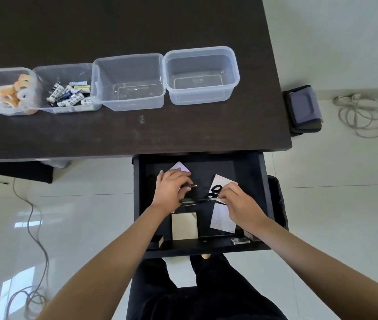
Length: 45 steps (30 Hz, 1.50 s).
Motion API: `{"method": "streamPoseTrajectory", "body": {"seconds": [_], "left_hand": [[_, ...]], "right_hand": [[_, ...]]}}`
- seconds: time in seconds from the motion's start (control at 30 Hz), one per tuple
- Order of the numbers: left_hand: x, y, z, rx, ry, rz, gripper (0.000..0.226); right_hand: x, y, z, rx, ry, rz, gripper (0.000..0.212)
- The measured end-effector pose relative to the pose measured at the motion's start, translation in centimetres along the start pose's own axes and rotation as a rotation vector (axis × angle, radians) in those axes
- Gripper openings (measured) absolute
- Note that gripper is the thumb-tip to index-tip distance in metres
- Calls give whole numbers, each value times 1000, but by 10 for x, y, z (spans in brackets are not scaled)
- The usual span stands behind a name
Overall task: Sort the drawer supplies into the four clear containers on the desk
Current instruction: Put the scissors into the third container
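At six o'clock, inside one open black drawer (256, 192), left hand (172, 190) pinches a small dark item, right hand (241, 204) pinches black-handled scissors (214, 191); four clear plastic containers (202, 75) line the desk at twelve.

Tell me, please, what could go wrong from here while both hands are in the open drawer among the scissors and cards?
1. The right hand pinches near the blade end of the scissors, so a cut or slip seems possible.
2. The left hand also grips something small and dark; lifting both at once may snag a card.
3. Two containers are empty, so items could be mis-sorted.
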State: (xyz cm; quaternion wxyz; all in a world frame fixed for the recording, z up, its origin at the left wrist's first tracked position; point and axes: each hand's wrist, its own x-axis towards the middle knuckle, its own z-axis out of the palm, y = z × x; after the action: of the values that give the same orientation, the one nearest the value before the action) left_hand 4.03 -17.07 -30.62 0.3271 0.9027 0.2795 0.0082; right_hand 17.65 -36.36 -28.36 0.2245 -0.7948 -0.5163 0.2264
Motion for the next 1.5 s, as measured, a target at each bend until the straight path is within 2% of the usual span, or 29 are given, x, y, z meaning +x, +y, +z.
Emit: {"method": "streamPoseTrajectory", "body": {"seconds": [0.17,0.5,0.67,0.77,0.8,0.9,1.0,1.13,1.2,1.33,1.5], "left_hand": [[-7,23,-9,-223,-19,-38,9],[-13,38,-51,-454,47,-157,4],[-23,30,-80,-429,-78,-149,19],[-37,24,-100,-490,-165,-158,4],[-43,20,-107,-493,-188,-162,7],[-60,2,-126,-385,-284,-159,37],[-77,-20,-139,-285,-295,-156,36],[-95,-41,-154,-340,-265,-127,21],[-102,-50,-162,-383,-245,-131,18],[-115,-71,-174,-435,-174,-162,19],[-128,-98,-191,-588,-113,-232,14]], "right_hand": [[-13,-4,-26,-33,-33,-41,12],[15,-32,-62,-64,-179,-2,13],[42,-72,-68,-17,-261,13,20],[61,-104,-66,4,-306,56,19],[66,-115,-65,25,-315,73,19],[83,-146,-60,145,-329,129,16],[98,-174,-57,231,-299,144,12],[111,-198,-48,308,-275,145,10],[112,-207,-42,423,-232,191,9],[114,-223,-33,635,-72,280,5],[120,-246,-19,570,188,269,11]]}}
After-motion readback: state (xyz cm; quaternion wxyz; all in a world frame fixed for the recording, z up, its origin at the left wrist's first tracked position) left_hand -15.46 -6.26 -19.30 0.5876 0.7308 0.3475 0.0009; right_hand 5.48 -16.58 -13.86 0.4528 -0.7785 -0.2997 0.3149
